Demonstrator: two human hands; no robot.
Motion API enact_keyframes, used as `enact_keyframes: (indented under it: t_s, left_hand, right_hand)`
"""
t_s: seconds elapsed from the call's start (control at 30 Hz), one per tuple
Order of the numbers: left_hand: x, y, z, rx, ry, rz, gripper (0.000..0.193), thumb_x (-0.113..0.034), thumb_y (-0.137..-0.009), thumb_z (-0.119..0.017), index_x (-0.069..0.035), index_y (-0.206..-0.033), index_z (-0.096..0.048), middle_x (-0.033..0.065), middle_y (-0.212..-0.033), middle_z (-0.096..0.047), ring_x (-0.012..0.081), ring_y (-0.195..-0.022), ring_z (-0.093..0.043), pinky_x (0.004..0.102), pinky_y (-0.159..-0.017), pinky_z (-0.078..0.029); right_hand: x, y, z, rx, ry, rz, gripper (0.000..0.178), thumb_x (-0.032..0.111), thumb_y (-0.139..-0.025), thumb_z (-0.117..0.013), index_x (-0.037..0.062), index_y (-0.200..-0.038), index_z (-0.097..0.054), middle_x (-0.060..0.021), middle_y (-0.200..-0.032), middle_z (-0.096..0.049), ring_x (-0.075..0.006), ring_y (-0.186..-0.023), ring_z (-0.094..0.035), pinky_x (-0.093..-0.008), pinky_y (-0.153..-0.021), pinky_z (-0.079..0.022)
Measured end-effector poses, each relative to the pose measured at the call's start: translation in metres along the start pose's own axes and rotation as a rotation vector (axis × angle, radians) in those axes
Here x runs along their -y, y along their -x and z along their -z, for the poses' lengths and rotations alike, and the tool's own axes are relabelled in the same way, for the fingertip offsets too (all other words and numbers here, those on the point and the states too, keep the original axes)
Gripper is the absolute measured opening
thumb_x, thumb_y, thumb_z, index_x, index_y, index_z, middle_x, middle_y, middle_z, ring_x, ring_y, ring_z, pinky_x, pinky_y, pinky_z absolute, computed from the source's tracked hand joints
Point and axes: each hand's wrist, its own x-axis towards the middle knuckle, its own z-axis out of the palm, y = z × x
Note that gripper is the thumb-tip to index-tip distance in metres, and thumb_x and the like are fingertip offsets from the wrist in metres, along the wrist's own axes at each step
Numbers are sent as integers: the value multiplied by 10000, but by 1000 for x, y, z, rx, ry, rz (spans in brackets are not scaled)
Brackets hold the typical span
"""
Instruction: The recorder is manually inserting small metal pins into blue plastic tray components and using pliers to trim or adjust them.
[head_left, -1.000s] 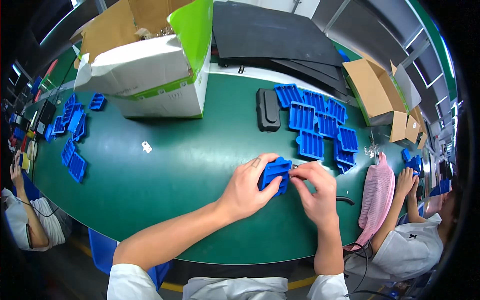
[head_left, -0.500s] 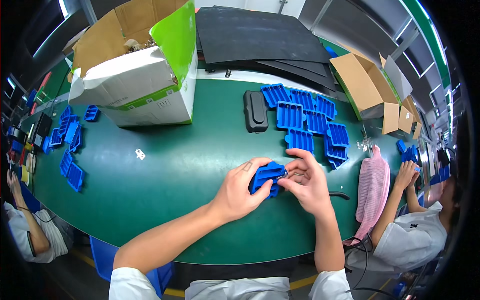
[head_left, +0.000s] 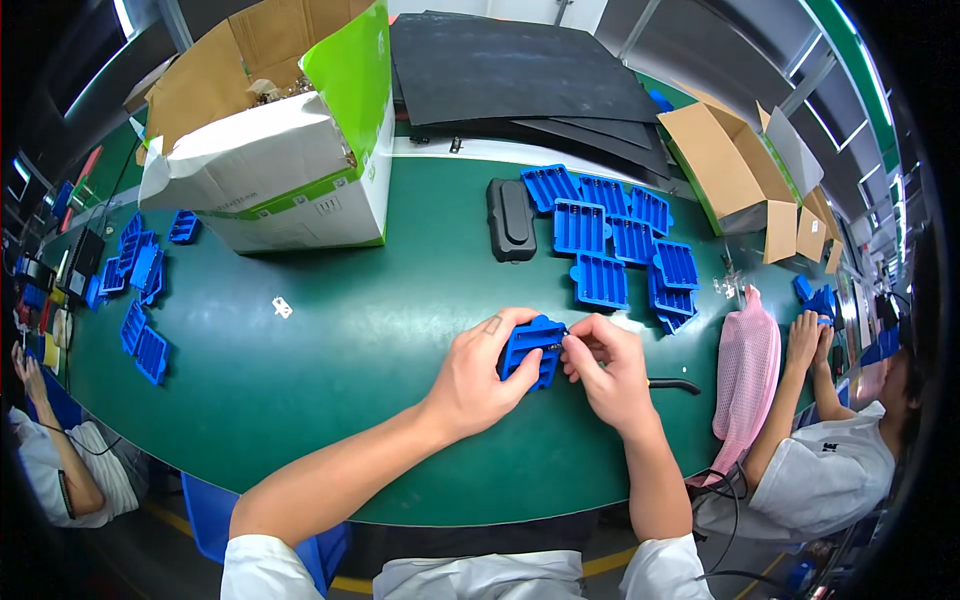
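Observation:
My left hand (head_left: 480, 375) is closed round a blue slotted plastic tray (head_left: 540, 338), which looks like a battery holder, its slots facing up. The thumb lies across the near side of it. At the tray's right edge, my right hand (head_left: 612, 372) pinches a small metal piece (head_left: 566, 336) between thumb and fingertips. Most of that piece is hidden by the fingers. Beyond my hands several more blue trays (head_left: 580, 229) lie grouped, some stacked. Left of that group rests a dark grey oblong case (head_left: 511, 220).
A large open carton (head_left: 290, 190) stands at the back left, near more blue trays (head_left: 151, 353). Black sheets (head_left: 520, 75) and an open brown box (head_left: 725, 165) are at the back. A pink mesh pouch (head_left: 746, 380) lies right, beside a co-worker's hands (head_left: 803, 342). Another person sits far left.
My right hand has turned and its fingers have closed into a tighter pinch at the tray's right edge. The tray in my left hand has tilted slightly, showing more of its slots.

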Motion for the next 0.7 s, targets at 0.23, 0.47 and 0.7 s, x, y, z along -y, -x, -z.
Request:
enact_keyframes:
  t_s: [0.23,0.47,0.7]
  left_hand:
    - [-3,2,-4,-61,-78,-55,298,-59,-805,-652,8,-1083,-567,192,-911,-654,327,-804,-661,364,-725,-515]
    - [-3,2,-4,-42,-75,-59,297,-49,-806,-653,5,-1084,-564,191,-919,-656,324,-801,-663,360,-713,-518]
    - [-4,3,-3,-26,-66,-93,313,-33,-809,-647,1,-1108,-561,182,-927,-657,304,-800,-667,347,-716,-520]
  right_hand:
    - [2,0,-1,-63,247,173,99,8,-868,-600,-18,-791,-542,-63,-633,-547,-96,-508,-512,-248,-473,-408]
    - [8,2,-2,-47,266,143,106,1,-850,-621,-22,-784,-541,-68,-625,-550,-97,-503,-517,-250,-471,-413]
    - [6,3,-3,-25,215,95,131,25,-874,-630,-23,-792,-539,-54,-632,-557,-82,-509,-517,-237,-464,-404]
